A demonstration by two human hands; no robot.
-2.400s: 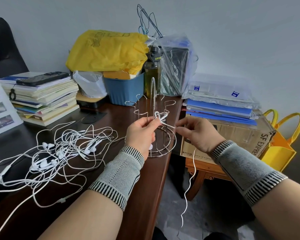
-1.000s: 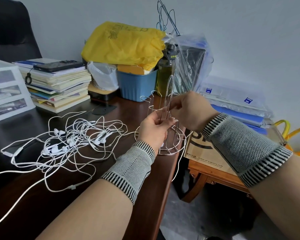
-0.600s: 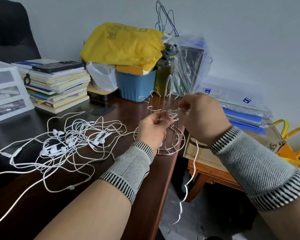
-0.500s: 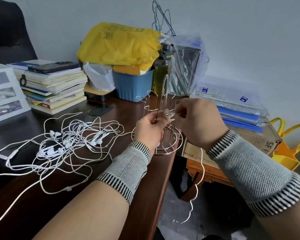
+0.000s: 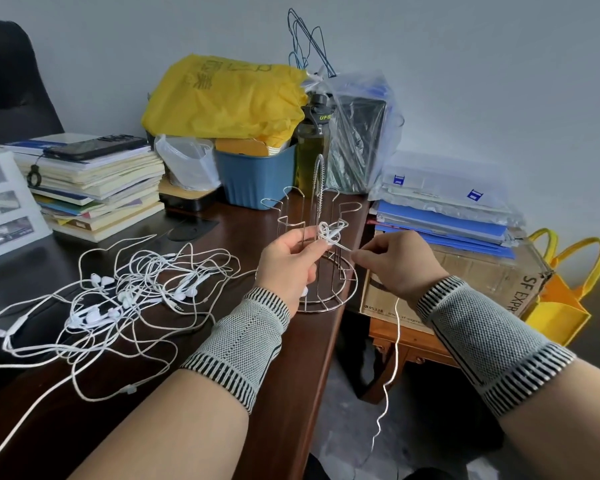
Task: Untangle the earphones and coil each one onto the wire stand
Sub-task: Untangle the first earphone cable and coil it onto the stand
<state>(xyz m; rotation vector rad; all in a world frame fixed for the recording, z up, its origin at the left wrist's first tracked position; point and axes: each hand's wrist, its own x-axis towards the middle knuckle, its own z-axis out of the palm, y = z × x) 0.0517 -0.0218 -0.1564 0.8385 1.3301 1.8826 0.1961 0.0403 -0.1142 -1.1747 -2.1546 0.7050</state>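
A silver wire stand [image 5: 321,237] stands upright at the right edge of the dark wooden desk [image 5: 284,368]. A few white earphone loops [image 5: 331,232] are wound around one of its uprights. My left hand [image 5: 290,263] pinches that upright and the coil against it. My right hand [image 5: 392,266] sits just right of the stand and pinches the same white cable, which runs taut from the coil to my fingers. Below my right hand the loose end of the cable [image 5: 390,368] hangs past the desk edge. A tangled pile of white earphones [image 5: 132,292] lies on the desk to the left.
Behind the stand are a blue bin [image 5: 257,178], a yellow bag [image 5: 226,98], a green bottle [image 5: 314,147] and plastic bags. A book stack with a phone [image 5: 94,181] is at the back left. A cardboard box [image 5: 471,275] with folders and a yellow tote [image 5: 561,299] stand to the right.
My right hand has come away from the stand toward the right, pulling the cable taut from the coil. The left hand has kept its hold on the stand.
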